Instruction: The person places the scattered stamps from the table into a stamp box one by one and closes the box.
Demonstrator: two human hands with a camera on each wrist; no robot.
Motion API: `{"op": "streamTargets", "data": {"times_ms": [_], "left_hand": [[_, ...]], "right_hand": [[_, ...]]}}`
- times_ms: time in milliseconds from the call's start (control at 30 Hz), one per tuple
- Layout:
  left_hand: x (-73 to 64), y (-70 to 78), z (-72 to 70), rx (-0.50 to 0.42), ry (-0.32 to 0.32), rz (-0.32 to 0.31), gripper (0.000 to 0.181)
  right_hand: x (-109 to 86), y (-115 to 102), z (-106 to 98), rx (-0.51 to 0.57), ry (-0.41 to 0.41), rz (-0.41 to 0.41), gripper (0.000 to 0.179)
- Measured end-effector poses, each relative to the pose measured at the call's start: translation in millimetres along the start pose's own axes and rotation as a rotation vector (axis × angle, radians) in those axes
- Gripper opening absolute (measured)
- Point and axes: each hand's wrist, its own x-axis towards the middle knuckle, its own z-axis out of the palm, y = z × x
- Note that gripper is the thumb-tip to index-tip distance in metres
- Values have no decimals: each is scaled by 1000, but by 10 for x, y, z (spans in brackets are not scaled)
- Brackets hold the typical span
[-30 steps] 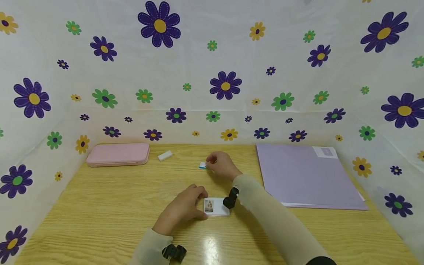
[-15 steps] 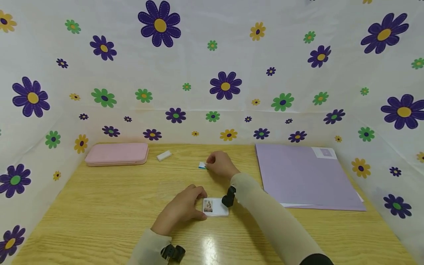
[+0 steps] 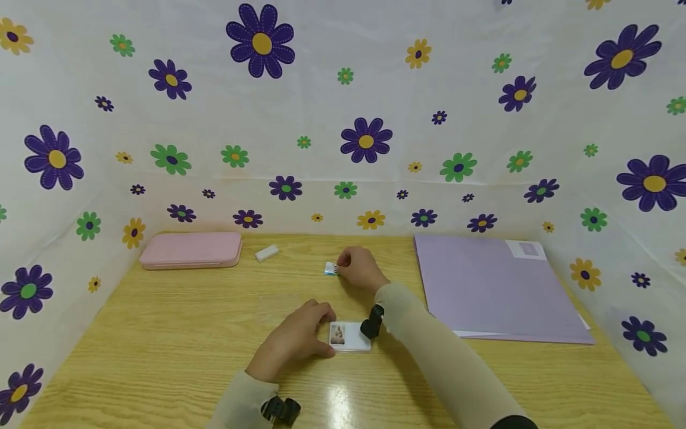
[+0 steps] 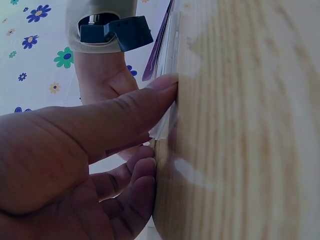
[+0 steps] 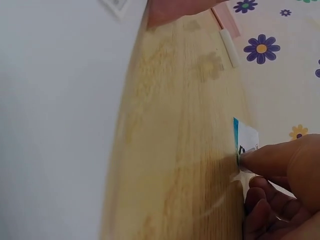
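In the head view my left hand (image 3: pixel 300 330) holds a thin stack of white cards (image 3: pixel 356 336) at its left end, thumb on the near edge and index finger at the far one. A small portrait picture (image 3: pixel 337 334) shows on the top card. From the left wrist view, my thumb presses against the layered edge of the stack (image 4: pixel 170 55). Farther back, my right hand (image 3: pixel 359 269) pinches a small white paper piece with a blue edge (image 3: pixel 330 269). Dark printing shows on this paper piece (image 5: pixel 247 137) beside my thumb in the right wrist view; my fingers hide its right part.
A pink pencil case (image 3: pixel 191 250) and a white eraser (image 3: pixel 267 253) lie at the back left. A transparent sheet (image 3: pixel 270 305) lies left of the hands. At the right is a large purple folder (image 3: pixel 482 286) with white paper under it. Flowered cloth (image 3: pixel 214 107) encloses the table.
The small paper piece under my right fingertips has tilted and looks narrower, shifting slightly right. My left hand and the card stack stay in place.
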Motion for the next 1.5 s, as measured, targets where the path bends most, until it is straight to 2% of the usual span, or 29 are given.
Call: {"op": "streamTargets", "data": {"times_ms": [233, 467, 967, 1133, 1300, 1500], "left_hand": [[21, -7, 36, 1, -9, 4, 49], [-13, 7, 41, -13, -11, -19, 49], [3, -12, 40, -20, -19, -17, 48], [-6, -10, 10, -25, 6, -6, 48], [0, -15, 11, -24, 4, 11, 49], [5, -11, 20, -26, 5, 3, 49]], "right_hand": [[-38, 22, -23, 26, -2, -13, 8], [-112, -17, -20, 111, -21, 1, 7], [-299, -85, -90, 248, 12, -10, 6], [-384, -111, -142, 252, 4, -38, 5], [-496, -81, -207, 266, 13, -65, 5], [-644, -74, -302, 276, 27, -129, 5]]}}
